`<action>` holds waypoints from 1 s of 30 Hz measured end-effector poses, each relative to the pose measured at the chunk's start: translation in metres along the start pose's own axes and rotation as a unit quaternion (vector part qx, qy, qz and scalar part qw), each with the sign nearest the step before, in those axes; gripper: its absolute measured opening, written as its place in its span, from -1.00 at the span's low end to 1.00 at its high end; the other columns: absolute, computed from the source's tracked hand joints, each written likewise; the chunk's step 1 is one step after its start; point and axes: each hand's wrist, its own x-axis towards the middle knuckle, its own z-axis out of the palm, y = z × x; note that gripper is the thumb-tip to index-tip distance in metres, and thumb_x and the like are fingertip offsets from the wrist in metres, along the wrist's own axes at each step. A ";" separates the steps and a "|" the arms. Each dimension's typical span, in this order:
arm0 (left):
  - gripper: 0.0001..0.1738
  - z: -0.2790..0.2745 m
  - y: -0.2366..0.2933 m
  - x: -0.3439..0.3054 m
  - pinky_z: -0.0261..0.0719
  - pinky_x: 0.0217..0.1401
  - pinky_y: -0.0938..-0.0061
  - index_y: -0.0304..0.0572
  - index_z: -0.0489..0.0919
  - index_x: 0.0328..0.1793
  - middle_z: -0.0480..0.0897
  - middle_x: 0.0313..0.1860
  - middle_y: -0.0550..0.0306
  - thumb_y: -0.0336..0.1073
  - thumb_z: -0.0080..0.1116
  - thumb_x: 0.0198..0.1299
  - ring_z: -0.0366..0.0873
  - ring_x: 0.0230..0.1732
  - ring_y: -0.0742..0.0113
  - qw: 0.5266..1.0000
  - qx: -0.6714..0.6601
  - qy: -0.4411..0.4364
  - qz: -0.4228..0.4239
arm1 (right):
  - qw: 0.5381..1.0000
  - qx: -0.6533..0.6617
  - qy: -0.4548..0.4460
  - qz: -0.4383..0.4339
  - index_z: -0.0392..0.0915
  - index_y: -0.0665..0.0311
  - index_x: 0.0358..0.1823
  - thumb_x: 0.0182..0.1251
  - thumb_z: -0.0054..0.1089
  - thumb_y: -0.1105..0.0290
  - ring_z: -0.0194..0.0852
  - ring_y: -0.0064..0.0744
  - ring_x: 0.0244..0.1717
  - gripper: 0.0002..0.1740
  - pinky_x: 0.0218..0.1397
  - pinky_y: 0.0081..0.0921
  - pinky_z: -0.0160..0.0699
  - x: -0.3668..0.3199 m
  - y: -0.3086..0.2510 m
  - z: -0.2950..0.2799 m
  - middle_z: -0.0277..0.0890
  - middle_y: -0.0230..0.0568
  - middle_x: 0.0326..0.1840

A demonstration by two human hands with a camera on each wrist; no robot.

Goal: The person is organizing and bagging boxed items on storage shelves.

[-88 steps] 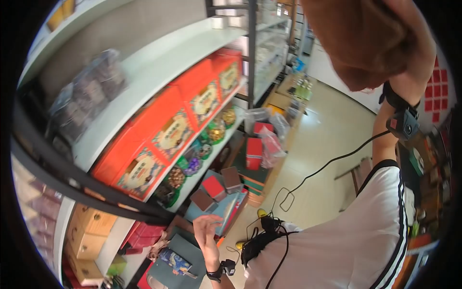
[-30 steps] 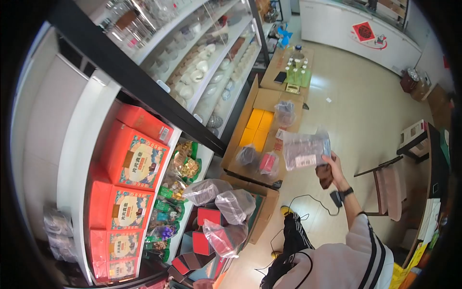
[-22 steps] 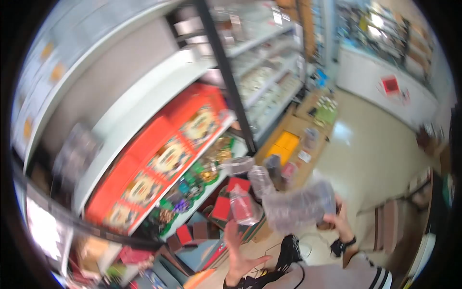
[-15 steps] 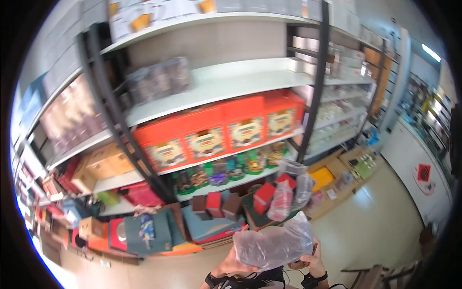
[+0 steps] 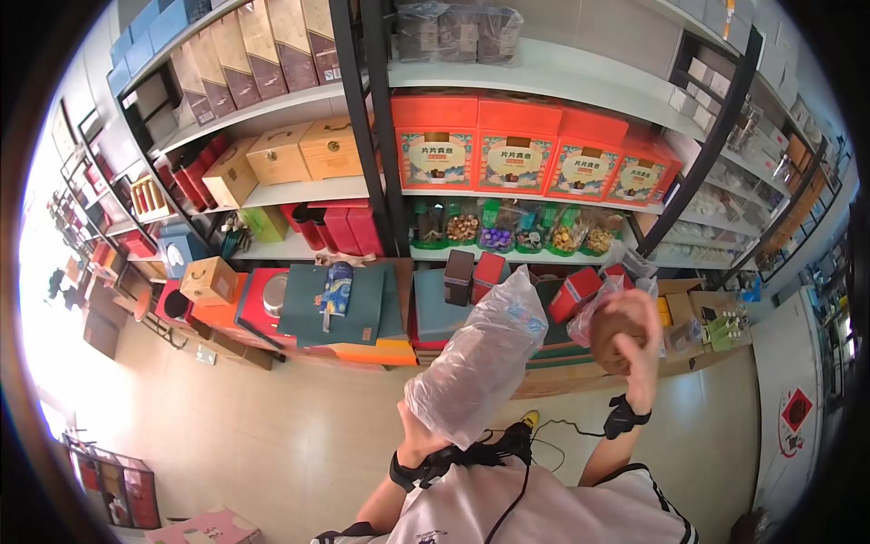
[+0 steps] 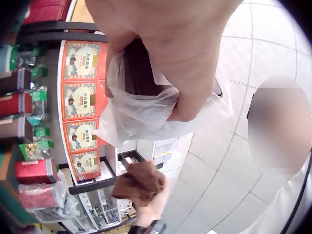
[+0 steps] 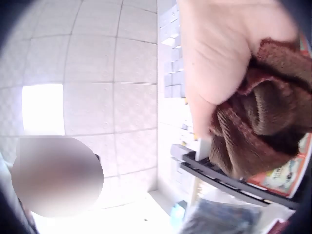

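Note:
In the head view my left hand grips the lower end of a plastic-wrapped package, which tilts up to the right. The left wrist view shows the fingers of my left hand round a dark box inside the clear bag. To the right, apart from the package, my right hand holds a bunched brown cloth. From the right wrist, the crumpled cloth lies against the palm of my right hand; its fingertips are hidden.
Red boxes line a shelf, with jars of wrapped sweets below. On the low display stand a dark box, a red box and a green case. A black cable hangs near my shoe.
My right hand has come off the package and moved right and up with the cloth. The package now tilts upright in my left hand. The head view has swung left and down.

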 end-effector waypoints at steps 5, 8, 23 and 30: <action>-0.26 0.015 0.028 0.019 0.61 0.26 0.25 -0.49 0.57 0.19 0.65 0.21 -0.26 -0.34 0.62 -0.16 0.67 0.19 0.06 0.992 0.084 -0.075 0.058 | 0.947 -0.174 -0.076 -0.258 0.46 0.33 0.24 0.12 0.23 0.44 0.41 -0.09 0.40 -0.42 0.47 -0.30 0.34 0.006 -0.059 0.066 0.40 0.09 0.39; -0.29 0.014 0.016 0.013 0.51 0.41 0.10 -0.43 0.55 0.23 0.58 0.31 -0.30 -0.35 0.60 -0.08 0.56 0.33 -0.20 0.977 0.152 -0.088 0.123 | 0.915 -0.271 -0.159 -0.252 0.43 0.32 0.35 0.15 0.22 0.48 0.37 0.04 0.44 -0.36 0.44 -0.19 0.37 -0.005 -0.071 0.100 0.35 0.16 0.43; -0.38 -0.047 -0.074 -0.001 0.58 0.27 0.26 -0.32 0.39 0.44 0.56 0.32 -0.06 -0.25 0.26 0.31 0.59 0.24 0.11 0.822 0.464 -0.300 -0.139 | 0.832 -0.097 -0.519 -0.168 0.34 0.37 0.40 0.35 0.13 0.43 0.47 -0.12 0.27 -0.42 0.31 -0.27 0.50 -0.109 -0.049 0.162 0.32 -0.11 0.51; -0.35 -0.013 -0.046 -0.008 0.48 0.29 0.26 -0.26 0.53 0.32 0.62 0.19 0.03 -0.32 0.48 0.07 0.55 0.22 0.17 0.975 -0.126 -0.025 -0.184 | 0.944 -0.167 -0.005 -0.283 0.49 0.43 0.21 0.31 0.04 0.67 0.45 0.00 0.39 -0.58 0.37 -0.24 0.51 -0.027 -0.085 0.102 0.42 0.15 0.40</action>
